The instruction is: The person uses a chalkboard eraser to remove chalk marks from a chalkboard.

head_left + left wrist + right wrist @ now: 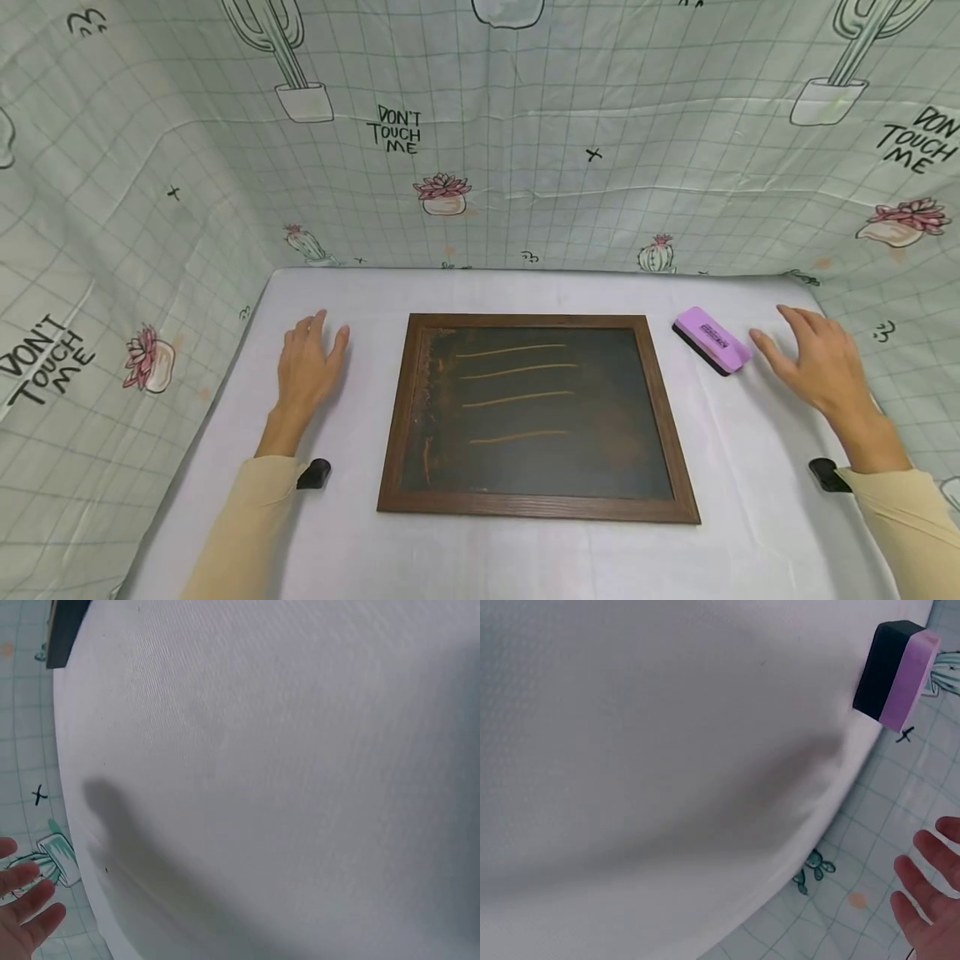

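Note:
A small blackboard [536, 467] in a brown wooden frame lies flat on the table, with several orange-yellow chalk lines and some smudges on it. To its right lies a purple eraser [714, 337] with a black felt underside, also seen edge-on in the right wrist view as the same eraser [897, 675]. My right hand [821, 358] hovers just right of the eraser, fingers relaxed, apart from it. Left of the blackboard, my left hand [309, 362] is held over the table with loose fingers and nothing in it.
The table [540, 562] has a white cover. Grid-patterned cloth [517, 100] with cactus drawings rises behind it and at both sides. A black wrist device [315, 473] sits at the left cuff, and another black device [828, 475] at the right cuff.

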### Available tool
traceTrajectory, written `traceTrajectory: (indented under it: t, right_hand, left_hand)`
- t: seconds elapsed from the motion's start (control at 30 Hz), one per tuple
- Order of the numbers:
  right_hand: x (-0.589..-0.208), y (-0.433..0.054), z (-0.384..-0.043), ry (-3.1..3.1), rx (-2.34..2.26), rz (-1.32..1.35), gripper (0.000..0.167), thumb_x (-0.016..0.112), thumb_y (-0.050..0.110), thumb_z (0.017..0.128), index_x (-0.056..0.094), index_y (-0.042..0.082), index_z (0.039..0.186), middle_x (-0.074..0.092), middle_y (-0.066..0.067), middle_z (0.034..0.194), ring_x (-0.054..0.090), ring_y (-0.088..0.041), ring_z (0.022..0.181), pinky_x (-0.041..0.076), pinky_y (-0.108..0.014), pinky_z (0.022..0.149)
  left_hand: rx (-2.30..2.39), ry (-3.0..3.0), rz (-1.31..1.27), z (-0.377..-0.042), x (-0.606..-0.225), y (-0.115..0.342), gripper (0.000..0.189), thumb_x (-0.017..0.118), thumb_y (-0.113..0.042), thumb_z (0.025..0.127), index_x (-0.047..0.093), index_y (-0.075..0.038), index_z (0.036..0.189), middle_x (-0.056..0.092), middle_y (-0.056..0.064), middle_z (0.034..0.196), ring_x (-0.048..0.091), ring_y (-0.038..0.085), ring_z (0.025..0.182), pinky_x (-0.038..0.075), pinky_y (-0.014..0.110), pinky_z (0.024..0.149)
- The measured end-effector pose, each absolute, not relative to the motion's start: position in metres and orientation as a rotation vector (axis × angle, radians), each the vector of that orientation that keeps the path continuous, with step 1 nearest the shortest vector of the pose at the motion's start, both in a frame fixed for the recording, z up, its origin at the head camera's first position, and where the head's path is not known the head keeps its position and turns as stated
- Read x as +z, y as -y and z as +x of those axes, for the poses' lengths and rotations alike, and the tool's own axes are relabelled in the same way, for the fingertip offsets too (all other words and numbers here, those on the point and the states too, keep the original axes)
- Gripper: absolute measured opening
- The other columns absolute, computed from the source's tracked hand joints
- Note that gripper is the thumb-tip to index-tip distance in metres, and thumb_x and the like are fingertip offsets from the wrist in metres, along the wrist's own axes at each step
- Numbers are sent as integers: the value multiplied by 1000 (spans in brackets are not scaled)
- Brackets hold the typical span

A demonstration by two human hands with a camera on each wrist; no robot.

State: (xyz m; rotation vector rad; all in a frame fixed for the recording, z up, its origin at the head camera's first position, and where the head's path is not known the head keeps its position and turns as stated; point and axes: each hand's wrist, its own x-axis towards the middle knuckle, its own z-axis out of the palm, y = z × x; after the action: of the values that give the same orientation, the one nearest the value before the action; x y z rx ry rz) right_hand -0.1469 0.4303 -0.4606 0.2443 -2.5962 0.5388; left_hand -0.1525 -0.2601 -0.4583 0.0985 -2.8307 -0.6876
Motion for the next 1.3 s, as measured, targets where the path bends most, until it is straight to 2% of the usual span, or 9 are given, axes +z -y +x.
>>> traceTrajectory:
  t: [0.37, 0.73, 1.07, 1.3]
  right_hand:
    - [-463, -421, -154, 2532, 603, 233, 45, 73, 21, 91, 64, -11, 122, 61, -38, 120, 52, -60, 109, 35, -66, 93]
    - [-457, -406, -157, 2610, 746, 157, 47, 68, 22, 97, 59, -11, 129, 56, -37, 127, 47, -59, 119, 32, -68, 97]
    - [-457, -394, -161, 2620, 797, 171, 49, 68, 18, 97, 56, -13, 132, 55, -37, 127, 50, -53, 114, 34, -66, 93]
    - [-461, -388, -164, 2685, 836, 167, 53, 68, 20, 98, 52, -14, 137, 52, -38, 130, 50, -54, 115, 34, -67, 90]
  left_hand:
    - [-990, 2846, 207, -148, -460, 247, 65, 40, -46, 109, 42, 2, 152, 47, 27, 147, 43, 45, 134, 37, 61, 106]
    - [-1256, 2771, 202, -143, -460, 232, 62, 40, -44, 110, 45, 5, 150, 52, 25, 137, 53, 39, 118, 43, 53, 98]
    - [-1389, 2756, 190, -140, -462, 221, 60, 42, -41, 110, 46, 6, 148, 53, 24, 134, 53, 38, 118, 43, 51, 99]
    - [-1420, 2748, 227, -137, -464, 215, 53, 44, -38, 110, 54, 4, 142, 57, 24, 132, 55, 39, 119, 43, 50, 102]
